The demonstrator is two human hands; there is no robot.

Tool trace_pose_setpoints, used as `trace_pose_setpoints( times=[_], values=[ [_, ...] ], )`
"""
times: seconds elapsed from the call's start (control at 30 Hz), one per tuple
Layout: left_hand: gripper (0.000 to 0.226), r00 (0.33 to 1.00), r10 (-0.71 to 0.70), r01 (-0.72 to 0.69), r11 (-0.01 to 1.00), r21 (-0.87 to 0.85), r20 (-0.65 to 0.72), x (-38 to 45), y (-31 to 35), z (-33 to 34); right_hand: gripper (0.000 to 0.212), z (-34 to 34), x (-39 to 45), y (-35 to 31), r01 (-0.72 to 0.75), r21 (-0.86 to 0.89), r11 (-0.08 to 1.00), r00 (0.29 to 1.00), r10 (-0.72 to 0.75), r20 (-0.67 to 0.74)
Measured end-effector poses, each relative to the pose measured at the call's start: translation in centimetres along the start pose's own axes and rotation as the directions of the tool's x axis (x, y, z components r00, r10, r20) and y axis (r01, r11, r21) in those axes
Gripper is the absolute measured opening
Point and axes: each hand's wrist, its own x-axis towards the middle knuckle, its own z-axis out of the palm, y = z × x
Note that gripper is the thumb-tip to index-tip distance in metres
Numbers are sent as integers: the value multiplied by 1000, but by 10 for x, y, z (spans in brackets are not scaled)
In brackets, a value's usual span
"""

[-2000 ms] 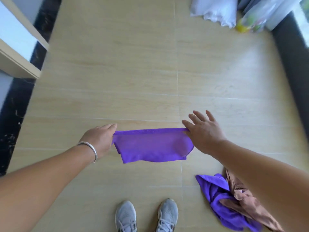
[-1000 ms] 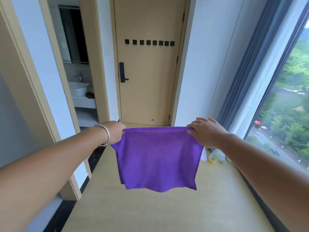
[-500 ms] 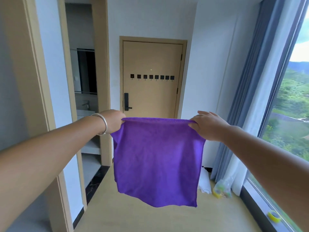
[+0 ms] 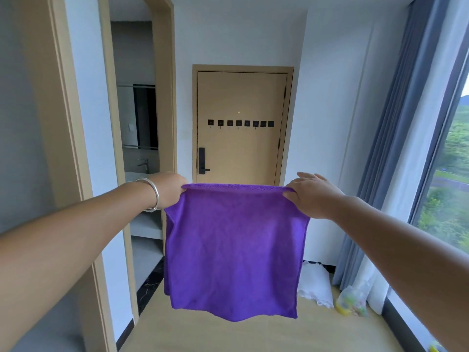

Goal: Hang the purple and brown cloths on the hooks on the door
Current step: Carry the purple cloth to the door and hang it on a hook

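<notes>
Purple cloth (image 4: 233, 250) hangs flat at frame centre, top edge stretched level. Left hand (image 4: 168, 189) at 9 o'clock pinches one upper corner; right hand (image 4: 311, 195) at 3 o'clock pinches the other. Door (image 4: 241, 153) at 12 o'clock, hooks (image 4: 240, 123) in a row, well apart from the cloth.

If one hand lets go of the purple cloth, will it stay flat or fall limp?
Probably limp: the cloth hangs straight down from the two hands' pinches, its lower edge wavy. It seems light, since pinches at the corners hold it.
</notes>
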Motion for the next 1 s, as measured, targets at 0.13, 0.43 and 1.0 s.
trace_pose_setpoints(
  times=[0.13, 0.43, 1.0],
  values=[
    [29, 1000, 0, 0, 1000, -10, 3, 17, -6, 15, 47, 15, 19, 5, 11, 17, 1000, 1000, -11, 4],
    [32, 999, 35, -34, 999, -39, 6, 112, -46, 57, 46, 62, 118, 11, -2, 20, 1000, 1000, 3, -8],
    [33, 998, 15, -12, 998, -64, 54, 297, -133, 119, 47, 129, 323, 11, 11, 0, 1000, 1000, -11, 2]
  ],
)
